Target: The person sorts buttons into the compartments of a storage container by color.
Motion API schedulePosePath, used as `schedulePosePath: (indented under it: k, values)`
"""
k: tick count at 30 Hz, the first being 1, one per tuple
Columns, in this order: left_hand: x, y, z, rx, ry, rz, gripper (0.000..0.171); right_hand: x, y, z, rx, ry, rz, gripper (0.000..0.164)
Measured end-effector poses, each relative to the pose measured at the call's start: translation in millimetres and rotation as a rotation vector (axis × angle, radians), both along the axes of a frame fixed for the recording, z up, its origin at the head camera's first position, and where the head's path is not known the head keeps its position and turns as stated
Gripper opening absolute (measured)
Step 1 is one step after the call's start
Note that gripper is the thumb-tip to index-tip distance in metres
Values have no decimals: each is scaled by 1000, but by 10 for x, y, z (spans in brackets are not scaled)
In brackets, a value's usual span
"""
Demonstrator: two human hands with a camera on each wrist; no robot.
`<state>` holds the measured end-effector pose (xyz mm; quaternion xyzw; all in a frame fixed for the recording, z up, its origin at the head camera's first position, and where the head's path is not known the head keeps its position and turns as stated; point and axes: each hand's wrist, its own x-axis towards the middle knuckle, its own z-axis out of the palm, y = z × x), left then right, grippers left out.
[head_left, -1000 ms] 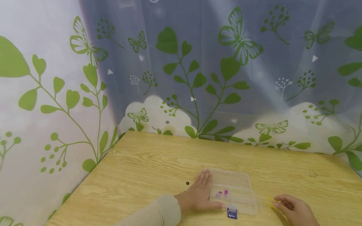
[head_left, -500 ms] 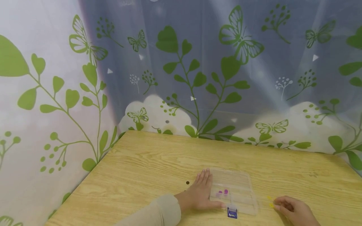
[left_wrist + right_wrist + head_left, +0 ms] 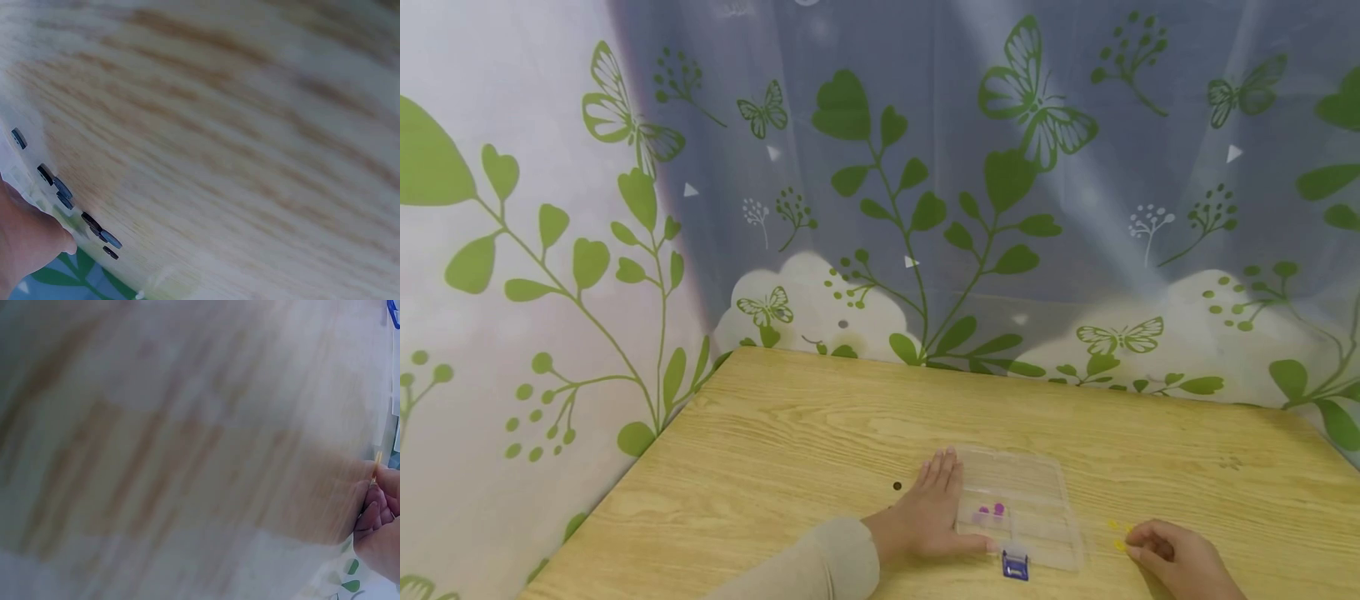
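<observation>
In the head view my left hand (image 3: 928, 512) lies with straight fingers along the left side of a clear plastic compartment box (image 3: 1037, 471), its thumb along the front edge near a blue latch (image 3: 1016, 566). Two magenta buttons (image 3: 999, 508) sit in one of the compartments. To the right of the box, my right hand (image 3: 1180, 554) has thumb and forefinger together at a small yellow button (image 3: 1120, 546). The right wrist view has the yellow button (image 3: 378, 457) edge-on, pinched at the fingertips. Another yellow button (image 3: 1113, 525) lies just beyond them on the wooden table.
A dark button (image 3: 897, 486) lies left of my left hand. Several dark buttons (image 3: 62, 187) lie scattered on the table in the left wrist view. A curtain (image 3: 925, 208) printed with green leaves and butterflies hangs behind the table (image 3: 805, 417).
The right thumb and forefinger have drawn together at the yellow button and their tips shifted slightly. My left hand and the box stay where they were.
</observation>
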<state>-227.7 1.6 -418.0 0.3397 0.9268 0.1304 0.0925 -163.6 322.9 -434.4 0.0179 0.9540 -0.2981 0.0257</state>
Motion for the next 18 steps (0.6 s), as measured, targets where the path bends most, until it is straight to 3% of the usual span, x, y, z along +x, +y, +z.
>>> schedulePosePath:
  k: [12, 18]
  values:
    - [5, -4, -10, 10, -2, 7, 106, -8, -22, -5, 42, 32, 36, 7]
    - [-4, -3, -22, 13, -6, 10, 106, -1, -51, 18, 53, 13, 13, 7]
